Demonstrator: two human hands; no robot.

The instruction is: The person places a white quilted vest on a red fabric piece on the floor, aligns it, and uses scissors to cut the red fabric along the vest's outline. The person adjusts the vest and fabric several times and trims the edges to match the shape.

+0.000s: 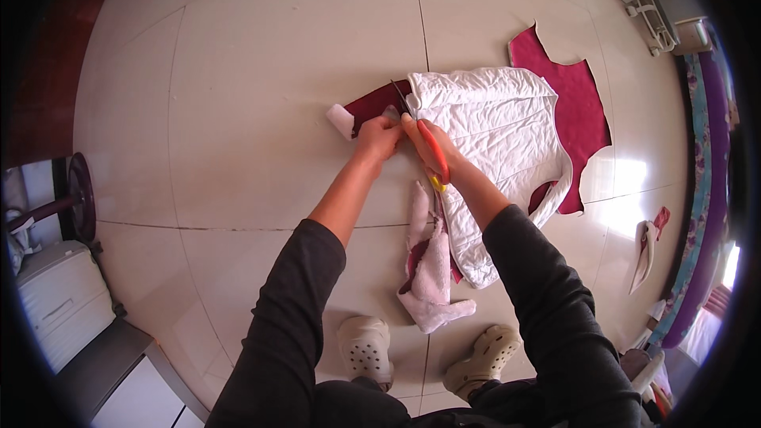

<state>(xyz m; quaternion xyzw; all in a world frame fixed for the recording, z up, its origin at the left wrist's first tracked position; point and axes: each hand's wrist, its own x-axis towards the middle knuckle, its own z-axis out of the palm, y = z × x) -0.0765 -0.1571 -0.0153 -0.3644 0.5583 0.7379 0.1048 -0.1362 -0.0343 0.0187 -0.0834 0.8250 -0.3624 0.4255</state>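
My right hand [434,147] is closed round scissors [437,160] with orange and yellow handles, the dark blades pointing away from me. The blades lie along the left edge of a white quilted vest piece [491,127], where dark red fabric [382,107] sticks out. Close beside the blades, my left hand [380,139] has its fingers closed on the edge of the red fabric; its fingertips are partly hidden. At its far left end, this fabric turns up a pale fleecy underside [341,120]. The vest piece lies on a larger dark red piece [567,103] with cut armhole curves.
A pale pink fleecy offcut [434,277] lies on the tiled floor [277,47] near my shoes [366,349]. Another scrap [648,250] is at the right. A dark round stand base [81,196] and a light suitcase [63,301] stand at the left; a bed edge [701,190] runs along the right.
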